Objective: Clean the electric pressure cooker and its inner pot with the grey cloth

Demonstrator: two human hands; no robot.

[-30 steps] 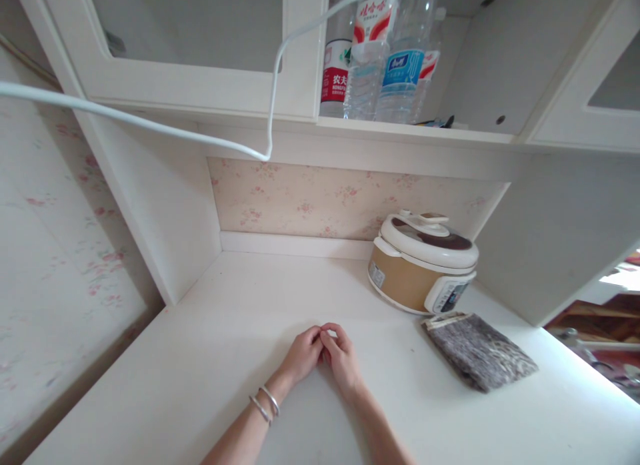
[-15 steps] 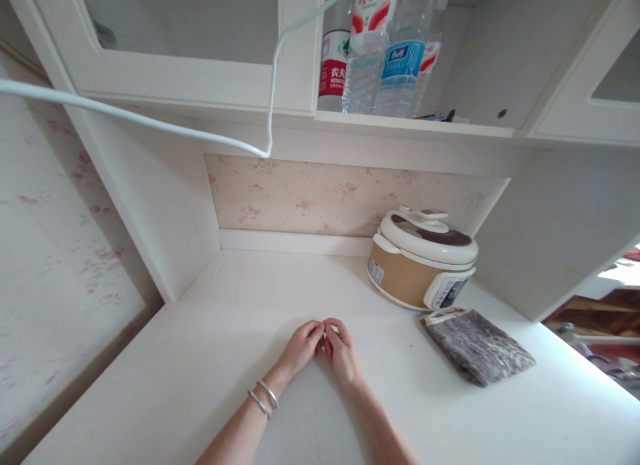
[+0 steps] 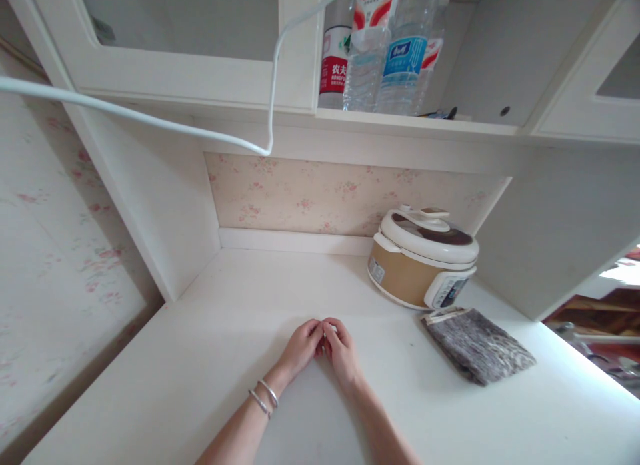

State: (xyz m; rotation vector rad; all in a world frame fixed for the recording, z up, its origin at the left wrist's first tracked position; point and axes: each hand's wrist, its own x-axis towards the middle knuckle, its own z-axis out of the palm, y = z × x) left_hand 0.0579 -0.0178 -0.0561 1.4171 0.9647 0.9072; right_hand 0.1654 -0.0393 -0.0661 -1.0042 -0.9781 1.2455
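Note:
My left hand and my right hand rest together on the white countertop. Their fingers are curled, and the thumbs and fingertips meet in the middle. I see no object in either hand; the palms are turned down and partly hidden. Two silver bangles circle my left wrist. The nearest thing to my right hand is a folded grey patterned cloth, apart from it on the right.
A tan and white electric cooker with its lid on stands behind the cloth. Overhead, several plastic bottles stand on an open cupboard shelf. A white cable crosses the upper left view. Side panels bound the counter.

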